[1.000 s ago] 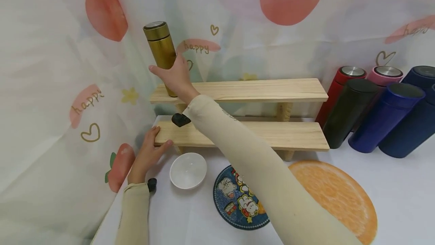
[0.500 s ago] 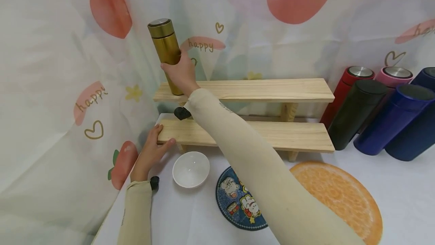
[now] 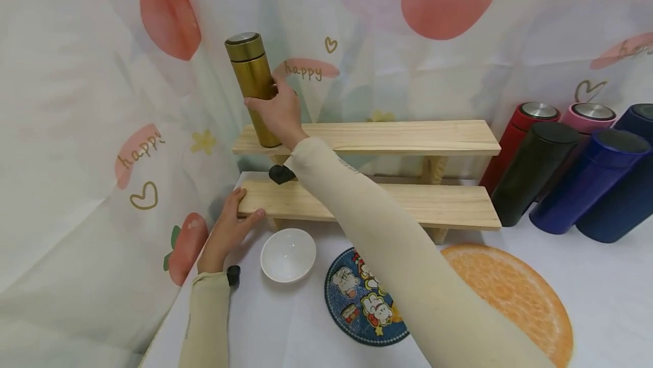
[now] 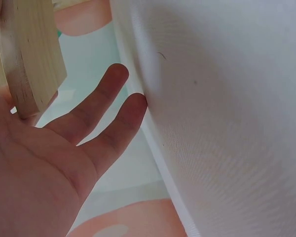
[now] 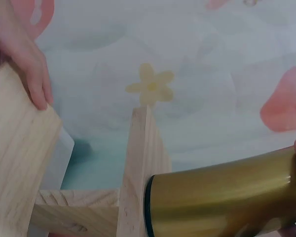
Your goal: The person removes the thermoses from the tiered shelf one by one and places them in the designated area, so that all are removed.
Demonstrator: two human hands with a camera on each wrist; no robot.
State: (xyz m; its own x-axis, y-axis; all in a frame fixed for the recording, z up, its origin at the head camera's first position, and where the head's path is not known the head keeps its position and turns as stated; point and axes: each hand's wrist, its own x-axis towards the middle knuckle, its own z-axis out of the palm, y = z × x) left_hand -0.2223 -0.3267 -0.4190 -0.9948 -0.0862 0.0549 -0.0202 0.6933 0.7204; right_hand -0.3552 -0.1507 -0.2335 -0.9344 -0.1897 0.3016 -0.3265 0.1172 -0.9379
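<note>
A gold thermos bottle [image 3: 253, 81] with a steel-topped lid stands near the left end of the upper wooden shelf [image 3: 388, 136]. My right hand [image 3: 280, 113] holds it around the middle, thumb in front and fingers at its right side. In the right wrist view the base of the gold thermos bottle [image 5: 222, 197] meets the shelf board. Down on the left, my left hand [image 3: 227, 231] grips the end of the lower shelf [image 3: 433, 203], its thumb along the front edge. Two fingers of that hand [image 4: 44, 163] stretch out beside the board in the left wrist view.
A white bowl [image 3: 288, 256] sits in front of the lower shelf. Beside it lie a blue round mat [image 3: 352, 311], partly under my right sleeve, and an orange-slice mat [image 3: 510, 288]. Several bottles, including a dark green one [image 3: 535, 169], crowd the right side. Printed cloth hangs behind.
The thumb of my right hand has come in from beyond the gold thermos bottle onto its front. The bottle has shifted slightly right along the upper shelf. My left hand keeps its place.
</note>
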